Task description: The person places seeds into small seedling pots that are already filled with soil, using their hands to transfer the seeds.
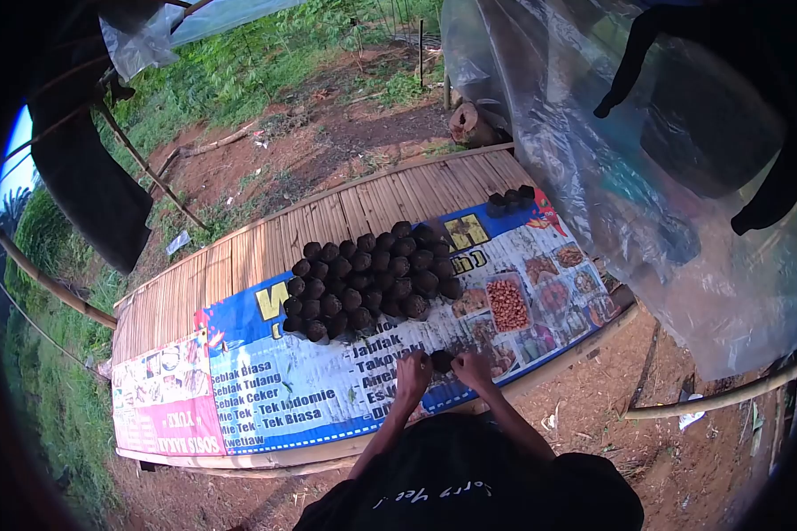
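Between my two hands, at the near edge of the banner, is a small dark round piece [441, 361]. My left hand [413, 370] has its fingers closed at the piece's left side, and my right hand [472, 368] pinches its right side. Beyond them, a large cluster of dark, rounded pieces [363, 274] sits packed together on the printed banner [283, 389]. A few more dark pieces [510, 202] stand at the far right of the banner.
The banner lies on a bamboo-slat table [319, 212]. Clear plastic sheeting [576, 177] hangs at the right. A bamboo pole [726, 398] crosses the lower right, and a hollow log [471, 126] lies beyond the table.
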Available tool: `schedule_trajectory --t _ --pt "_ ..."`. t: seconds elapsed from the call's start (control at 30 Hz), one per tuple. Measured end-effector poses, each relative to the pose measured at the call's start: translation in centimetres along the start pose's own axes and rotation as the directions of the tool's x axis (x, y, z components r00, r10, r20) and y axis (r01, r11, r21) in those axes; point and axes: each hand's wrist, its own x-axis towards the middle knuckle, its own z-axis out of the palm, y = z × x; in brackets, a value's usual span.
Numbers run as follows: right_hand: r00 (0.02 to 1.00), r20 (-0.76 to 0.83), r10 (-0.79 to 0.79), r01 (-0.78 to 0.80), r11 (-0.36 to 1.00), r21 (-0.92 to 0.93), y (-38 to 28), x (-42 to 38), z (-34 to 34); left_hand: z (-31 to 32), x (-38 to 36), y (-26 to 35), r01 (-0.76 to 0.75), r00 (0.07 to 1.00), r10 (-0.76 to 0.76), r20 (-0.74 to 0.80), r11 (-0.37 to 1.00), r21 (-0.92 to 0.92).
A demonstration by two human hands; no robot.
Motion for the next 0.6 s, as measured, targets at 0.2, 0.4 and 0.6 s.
schedule_trajectory --t 0.2,0.4,0.6 --pt "1.0 -0.023 -0.004 0.005 1.0 0.017 -0.6 0.0 -0.8 -0.1 0.5 0.1 0.013 1.0 -0.013 -0.014 1.0 0.006" --pt "0.999 -0.028 -0.042 0.043 0.998 0.055 -1.1 -0.5 -1.5 -0.2 0.4 0.1 0.032 0.999 -0.032 0.026 0.999 -0.01" --pt "0.999 -0.039 -0.007 0.01 0.998 0.056 1.0 -1.0 0.4 -0.4 0.4 0.0 0.068 0.992 -0.061 0.114 0.996 -0.053"
